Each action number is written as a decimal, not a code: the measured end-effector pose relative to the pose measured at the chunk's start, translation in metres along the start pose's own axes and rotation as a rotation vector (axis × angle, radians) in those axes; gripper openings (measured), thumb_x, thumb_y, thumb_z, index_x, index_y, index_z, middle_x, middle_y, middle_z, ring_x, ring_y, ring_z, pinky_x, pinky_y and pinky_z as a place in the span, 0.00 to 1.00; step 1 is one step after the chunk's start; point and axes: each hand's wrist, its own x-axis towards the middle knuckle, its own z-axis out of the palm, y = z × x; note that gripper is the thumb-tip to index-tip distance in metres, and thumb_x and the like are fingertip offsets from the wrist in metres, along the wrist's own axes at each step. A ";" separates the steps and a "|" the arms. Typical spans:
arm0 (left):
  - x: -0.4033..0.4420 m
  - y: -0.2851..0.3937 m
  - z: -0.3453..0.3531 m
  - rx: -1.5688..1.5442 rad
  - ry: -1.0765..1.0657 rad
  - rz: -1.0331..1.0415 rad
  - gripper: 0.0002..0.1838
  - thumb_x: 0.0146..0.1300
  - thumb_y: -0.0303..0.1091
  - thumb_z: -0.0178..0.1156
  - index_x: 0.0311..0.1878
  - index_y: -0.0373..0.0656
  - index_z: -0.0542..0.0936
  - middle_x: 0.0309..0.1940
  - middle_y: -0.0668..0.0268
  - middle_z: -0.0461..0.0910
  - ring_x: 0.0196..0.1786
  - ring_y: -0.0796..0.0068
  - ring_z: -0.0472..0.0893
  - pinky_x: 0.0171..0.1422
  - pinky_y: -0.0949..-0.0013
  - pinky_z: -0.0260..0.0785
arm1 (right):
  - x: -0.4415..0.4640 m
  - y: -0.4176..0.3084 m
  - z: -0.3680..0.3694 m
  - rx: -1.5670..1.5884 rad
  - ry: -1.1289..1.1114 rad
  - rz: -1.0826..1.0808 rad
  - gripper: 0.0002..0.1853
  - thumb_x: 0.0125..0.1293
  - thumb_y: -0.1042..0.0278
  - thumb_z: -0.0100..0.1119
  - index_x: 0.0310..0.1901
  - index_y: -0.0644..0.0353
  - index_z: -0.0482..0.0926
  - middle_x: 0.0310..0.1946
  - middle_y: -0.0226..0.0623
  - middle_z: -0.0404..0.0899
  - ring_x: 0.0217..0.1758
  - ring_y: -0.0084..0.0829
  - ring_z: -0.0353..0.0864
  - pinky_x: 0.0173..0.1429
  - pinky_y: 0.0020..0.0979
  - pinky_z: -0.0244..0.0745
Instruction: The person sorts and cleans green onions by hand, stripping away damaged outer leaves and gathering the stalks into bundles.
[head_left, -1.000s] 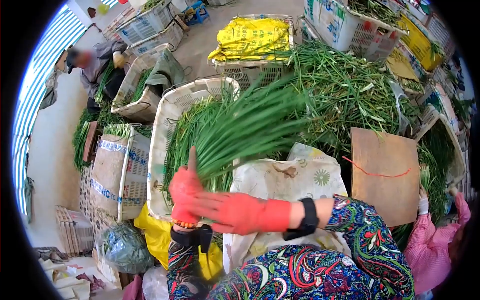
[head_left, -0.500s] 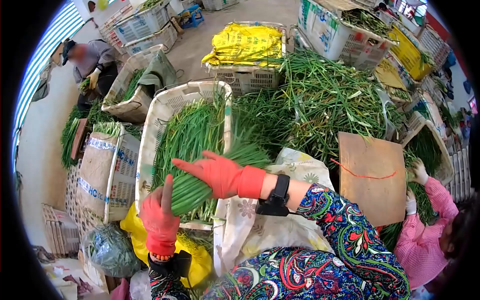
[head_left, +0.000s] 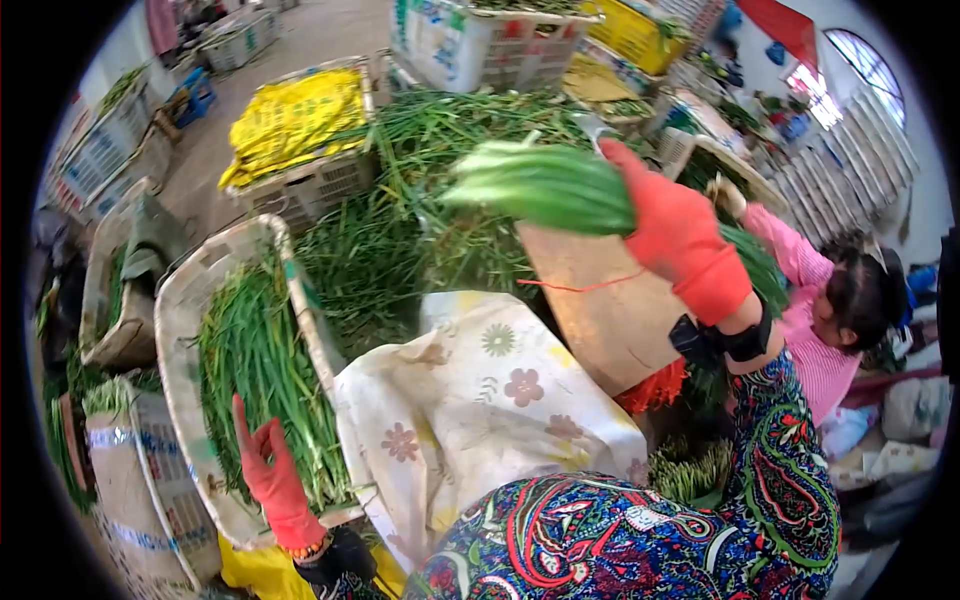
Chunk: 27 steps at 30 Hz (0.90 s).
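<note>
My right hand point(head_left: 680, 235), in a red rubber glove, is closed around a bunch of green chives point(head_left: 545, 190). The bunch is raised over a brown board point(head_left: 580, 310), its white-green ends pointing left and blurred by motion. My gloved left hand point(head_left: 273, 475) holds nothing; its index finger points up and its other fingers are bent but apart. That hand hovers at the near end of a white plastic crate point(head_left: 178, 350) full of long chives point(head_left: 255, 360). A red tie point(head_left: 585, 284) lies across the board.
A flower-print cloth point(head_left: 480, 390) covers my lap. Beyond it spreads a heap of loose green leaves point(head_left: 400, 230). A yellow-covered crate point(head_left: 310, 195) stands behind. Red ties point(head_left: 655, 388) hang by the board. At right a co-worker in a pink sleeve point(head_left: 790, 245) works close by.
My right hand has lifted the bunch from the crate and swung it right, over the board. My left hand has let go of it. The view has turned right.
</note>
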 end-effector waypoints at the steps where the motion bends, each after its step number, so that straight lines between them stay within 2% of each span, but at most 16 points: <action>1: -0.002 -0.007 0.001 0.004 -0.027 -0.019 0.30 0.60 0.20 0.50 0.67 0.48 0.61 0.36 0.70 0.75 0.33 0.87 0.69 0.40 0.83 0.63 | -0.011 0.025 0.001 -0.037 -0.042 0.164 0.35 0.51 0.64 0.58 0.64 0.44 0.58 0.39 0.47 0.78 0.39 0.49 0.78 0.39 0.41 0.73; 5: -0.004 -0.008 0.014 0.007 -0.064 -0.076 0.30 0.59 0.20 0.51 0.66 0.48 0.61 0.41 0.65 0.75 0.33 0.86 0.69 0.40 0.82 0.63 | -0.056 0.121 0.050 -0.157 -0.248 0.666 0.35 0.53 0.62 0.55 0.64 0.44 0.56 0.41 0.46 0.78 0.40 0.51 0.78 0.41 0.42 0.73; 8: 0.001 0.004 0.021 0.070 -0.100 -0.080 0.30 0.59 0.21 0.51 0.66 0.48 0.62 0.43 0.65 0.74 0.32 0.87 0.67 0.38 0.82 0.62 | -0.077 0.161 0.106 -0.060 -0.352 0.839 0.38 0.54 0.58 0.55 0.66 0.51 0.51 0.42 0.48 0.78 0.42 0.50 0.78 0.47 0.44 0.72; 11: 0.001 0.021 0.034 0.171 -0.153 -0.056 0.29 0.60 0.22 0.51 0.66 0.46 0.62 0.46 0.62 0.74 0.35 0.84 0.69 0.42 0.80 0.64 | -0.085 0.189 0.173 0.087 -0.320 0.901 0.46 0.51 0.51 0.59 0.68 0.56 0.46 0.45 0.50 0.76 0.46 0.49 0.78 0.49 0.42 0.71; 13: 0.002 0.033 0.040 0.277 -0.203 -0.016 0.26 0.62 0.26 0.50 0.65 0.43 0.63 0.49 0.58 0.74 0.40 0.78 0.73 0.46 0.76 0.65 | -0.090 0.178 0.207 0.252 -0.393 0.957 0.55 0.46 0.43 0.62 0.69 0.58 0.40 0.57 0.52 0.67 0.57 0.49 0.70 0.56 0.45 0.66; 16: 0.004 0.069 0.041 0.276 -0.201 0.279 0.28 0.62 0.23 0.50 0.66 0.44 0.60 0.54 0.62 0.71 0.50 0.76 0.72 0.57 0.73 0.61 | -0.100 0.161 0.249 0.059 -0.253 0.964 0.59 0.43 0.39 0.63 0.69 0.58 0.38 0.66 0.50 0.52 0.66 0.50 0.56 0.63 0.50 0.56; 17: 0.016 0.078 0.030 0.270 -0.258 0.298 0.27 0.62 0.24 0.50 0.66 0.41 0.60 0.60 0.59 0.67 0.59 0.69 0.68 0.64 0.67 0.56 | -0.104 0.163 0.251 0.135 -0.269 0.949 0.59 0.43 0.39 0.63 0.69 0.57 0.38 0.67 0.49 0.49 0.68 0.50 0.52 0.64 0.52 0.53; 18: 0.027 0.080 0.012 0.367 -0.266 0.250 0.25 0.64 0.27 0.48 0.65 0.39 0.60 0.60 0.58 0.66 0.59 0.68 0.68 0.64 0.67 0.56 | -0.108 0.166 0.248 0.202 -0.280 0.934 0.59 0.43 0.38 0.62 0.69 0.56 0.38 0.68 0.48 0.46 0.69 0.50 0.48 0.65 0.53 0.49; 19: 0.018 0.123 0.022 0.361 -0.210 0.215 0.26 0.63 0.28 0.50 0.65 0.39 0.60 0.56 0.54 0.70 0.56 0.65 0.71 0.62 0.65 0.59 | -0.108 0.171 0.241 0.265 -0.278 0.919 0.59 0.43 0.37 0.62 0.69 0.55 0.37 0.69 0.47 0.43 0.71 0.50 0.44 0.67 0.54 0.45; 20: 0.007 0.164 0.034 0.347 -0.149 0.190 0.26 0.63 0.28 0.52 0.65 0.39 0.60 0.51 0.49 0.73 0.52 0.62 0.74 0.60 0.63 0.62 | -0.106 0.171 0.231 0.230 -0.316 0.926 0.59 0.43 0.37 0.61 0.69 0.55 0.38 0.69 0.47 0.44 0.71 0.49 0.44 0.67 0.54 0.45; 21: 0.008 0.173 0.032 0.350 -0.138 0.204 0.26 0.63 0.27 0.52 0.64 0.38 0.61 0.50 0.49 0.74 0.52 0.62 0.74 0.59 0.64 0.62 | -0.102 0.166 0.223 0.202 -0.349 0.936 0.58 0.44 0.37 0.61 0.69 0.55 0.38 0.69 0.48 0.44 0.71 0.49 0.44 0.68 0.53 0.44; 22: 0.008 0.172 0.027 0.354 -0.125 0.221 0.25 0.63 0.27 0.52 0.63 0.37 0.63 0.49 0.49 0.75 0.52 0.62 0.74 0.59 0.65 0.63 | -0.098 0.162 0.214 0.178 -0.381 0.948 0.58 0.44 0.37 0.60 0.69 0.54 0.39 0.68 0.48 0.45 0.71 0.49 0.44 0.68 0.52 0.44; 23: 0.015 0.157 0.015 0.317 -0.187 0.326 0.24 0.62 0.27 0.52 0.63 0.36 0.63 0.48 0.50 0.75 0.50 0.62 0.75 0.58 0.65 0.64 | -0.095 0.160 0.206 0.130 -0.317 0.884 0.56 0.45 0.37 0.59 0.69 0.55 0.41 0.68 0.48 0.47 0.71 0.49 0.45 0.68 0.51 0.45; 24: 0.017 0.155 0.008 0.407 -0.218 0.367 0.24 0.62 0.27 0.52 0.62 0.35 0.64 0.48 0.50 0.75 0.49 0.61 0.75 0.57 0.64 0.65 | -0.094 0.154 0.199 0.084 -0.264 0.820 0.54 0.46 0.37 0.59 0.69 0.56 0.43 0.67 0.48 0.49 0.70 0.48 0.47 0.68 0.50 0.45; 27: 0.016 0.142 -0.011 0.408 -0.243 0.406 0.23 0.63 0.28 0.53 0.61 0.34 0.65 0.48 0.50 0.75 0.49 0.60 0.75 0.56 0.64 0.65 | -0.073 0.141 0.174 0.107 -0.227 0.576 0.48 0.49 0.39 0.56 0.68 0.56 0.49 0.67 0.47 0.49 0.70 0.49 0.46 0.69 0.49 0.44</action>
